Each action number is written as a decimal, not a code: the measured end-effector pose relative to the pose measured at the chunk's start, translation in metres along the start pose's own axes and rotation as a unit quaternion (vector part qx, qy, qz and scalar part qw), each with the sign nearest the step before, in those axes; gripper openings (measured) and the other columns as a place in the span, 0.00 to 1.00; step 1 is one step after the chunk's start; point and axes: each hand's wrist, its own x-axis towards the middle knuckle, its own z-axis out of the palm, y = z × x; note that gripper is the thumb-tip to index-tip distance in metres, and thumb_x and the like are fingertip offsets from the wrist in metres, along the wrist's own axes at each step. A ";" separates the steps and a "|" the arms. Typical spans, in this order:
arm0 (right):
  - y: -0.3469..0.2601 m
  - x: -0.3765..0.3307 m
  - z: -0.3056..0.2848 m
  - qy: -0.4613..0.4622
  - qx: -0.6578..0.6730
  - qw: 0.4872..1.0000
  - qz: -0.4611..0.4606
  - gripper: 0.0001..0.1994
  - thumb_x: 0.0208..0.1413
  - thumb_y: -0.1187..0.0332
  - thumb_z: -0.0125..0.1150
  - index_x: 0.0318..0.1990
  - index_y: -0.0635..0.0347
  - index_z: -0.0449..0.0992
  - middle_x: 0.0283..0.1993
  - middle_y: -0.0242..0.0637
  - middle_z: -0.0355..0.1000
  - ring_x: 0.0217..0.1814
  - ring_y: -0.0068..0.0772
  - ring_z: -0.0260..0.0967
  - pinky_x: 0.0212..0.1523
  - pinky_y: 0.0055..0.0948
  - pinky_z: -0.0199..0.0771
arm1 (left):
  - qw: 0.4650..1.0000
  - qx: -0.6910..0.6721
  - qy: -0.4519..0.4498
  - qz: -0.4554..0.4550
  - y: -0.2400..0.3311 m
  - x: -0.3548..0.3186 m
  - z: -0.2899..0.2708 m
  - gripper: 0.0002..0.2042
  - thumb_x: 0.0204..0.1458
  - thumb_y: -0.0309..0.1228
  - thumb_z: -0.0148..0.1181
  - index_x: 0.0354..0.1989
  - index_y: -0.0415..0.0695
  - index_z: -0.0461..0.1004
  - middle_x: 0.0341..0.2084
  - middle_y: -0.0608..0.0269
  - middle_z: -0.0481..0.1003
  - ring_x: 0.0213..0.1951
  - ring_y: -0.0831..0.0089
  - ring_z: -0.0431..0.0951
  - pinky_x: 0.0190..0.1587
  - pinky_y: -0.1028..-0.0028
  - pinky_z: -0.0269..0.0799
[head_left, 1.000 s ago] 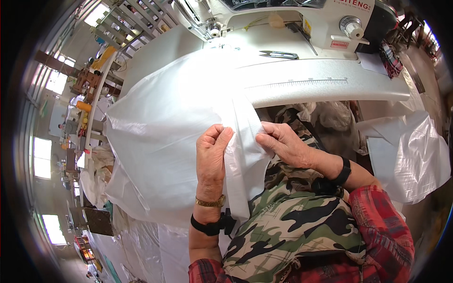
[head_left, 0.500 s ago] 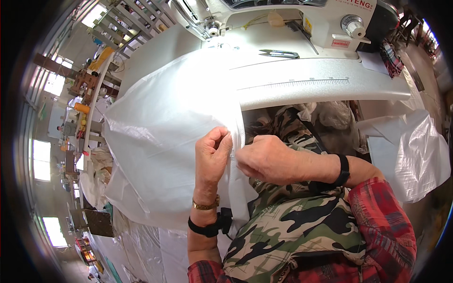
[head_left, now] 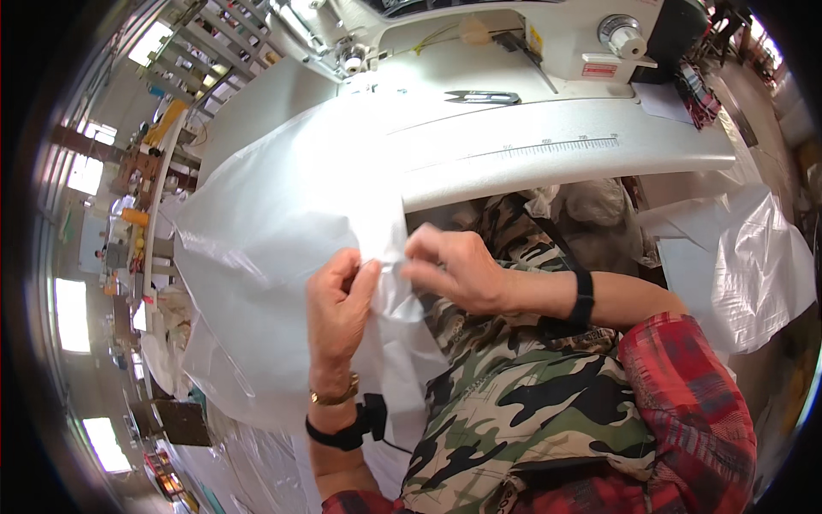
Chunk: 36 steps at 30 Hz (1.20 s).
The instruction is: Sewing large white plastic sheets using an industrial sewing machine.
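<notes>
A large white plastic-like sheet (head_left: 257,248) lies over the sewing machine's bed and hangs down toward my lap. My left hand (head_left: 336,308) pinches its right-hand edge between thumb and fingers. Just right of that pinch is my right hand (head_left: 462,270), its fingers apart and smeared by motion. Whether those fingertips touch the sheet's edge I cannot tell. Beyond both hands stands the white sewing machine (head_left: 565,43), its needle area (head_left: 351,64) at the sheet's far end. Bright glare washes out the sheet there.
Thread snips (head_left: 482,98) lie on the machine bed, behind a printed ruler scale (head_left: 561,143). More white sheeting (head_left: 762,274) hangs at the right. Scraps of patterned cloth (head_left: 698,94) sit beside the machine's right end. A metal rack (head_left: 210,51) stands far left.
My right hand has lifted slightly and its fingers have spread from a closed curl. The left hand keeps its pinch, now lower on the sheet. The whole view has shifted a little.
</notes>
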 end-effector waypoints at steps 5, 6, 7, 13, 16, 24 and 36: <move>0.058 0.045 0.098 -0.287 -0.187 0.938 0.052 0.14 0.46 0.69 0.60 0.41 0.65 0.77 0.35 0.53 0.78 0.37 0.54 0.77 0.35 0.45 0.75 | 0.979 0.201 -0.006 0.041 0.052 0.010 -0.033 0.06 0.58 0.23 0.57 0.29 0.33 0.71 0.17 0.68 0.66 0.21 0.84 0.60 0.23 0.78 0.57; 0.065 0.060 0.125 -0.321 -0.099 0.938 -0.083 0.15 0.45 0.67 0.62 0.41 0.64 0.78 0.36 0.54 0.77 0.38 0.54 0.77 0.36 0.44 0.75 | 0.955 0.286 -0.025 0.074 0.062 0.019 -0.031 0.05 0.57 0.23 0.56 0.30 0.33 0.72 0.17 0.64 0.67 0.20 0.81 0.61 0.23 0.77 0.58; 0.059 0.070 0.158 -0.177 0.077 0.935 -0.299 0.11 0.52 0.64 0.56 0.38 0.62 0.76 0.37 0.53 0.76 0.45 0.54 0.74 0.43 0.45 0.74 | 0.934 0.336 -0.043 0.116 0.074 0.022 -0.032 0.04 0.56 0.22 0.57 0.31 0.35 0.72 0.17 0.62 0.67 0.19 0.79 0.66 0.23 0.74 0.60; 0.027 0.094 0.225 -0.259 0.163 0.944 -0.124 0.12 0.52 0.63 0.57 0.37 0.63 0.77 0.36 0.53 0.76 0.43 0.55 0.75 0.42 0.45 0.74 | 0.777 0.565 -0.099 0.259 0.090 0.017 -0.029 0.04 0.46 0.21 0.55 0.25 0.41 0.67 0.21 0.55 0.70 0.25 0.56 0.74 0.26 0.62 0.69; 0.045 0.061 0.222 -0.305 0.117 0.941 -0.088 0.13 0.52 0.62 0.58 0.36 0.63 0.78 0.36 0.52 0.77 0.42 0.55 0.75 0.41 0.45 0.74 | 0.782 0.559 -0.114 0.253 0.056 0.009 -0.022 0.04 0.43 0.21 0.55 0.25 0.42 0.66 0.21 0.56 0.68 0.26 0.57 0.74 0.26 0.62 0.69; -0.012 0.073 0.016 -0.544 -0.257 0.798 -0.027 0.15 0.53 0.61 0.56 0.36 0.65 0.78 0.37 0.51 0.77 0.43 0.54 0.75 0.42 0.46 0.75 | 0.835 0.510 -0.004 0.206 -0.034 -0.017 -0.009 0.04 0.43 0.21 0.55 0.25 0.43 0.66 0.23 0.58 0.68 0.28 0.60 0.75 0.27 0.65 0.72; 0.036 0.180 -0.053 -0.079 -0.446 0.877 -0.160 0.07 0.52 0.71 0.56 0.32 0.67 0.75 0.36 0.50 0.72 0.42 0.51 0.71 0.44 0.45 0.73 | 0.882 0.424 0.091 0.183 -0.052 -0.023 0.006 0.04 0.47 0.20 0.55 0.26 0.41 0.65 0.23 0.56 0.68 0.26 0.57 0.74 0.26 0.64 0.70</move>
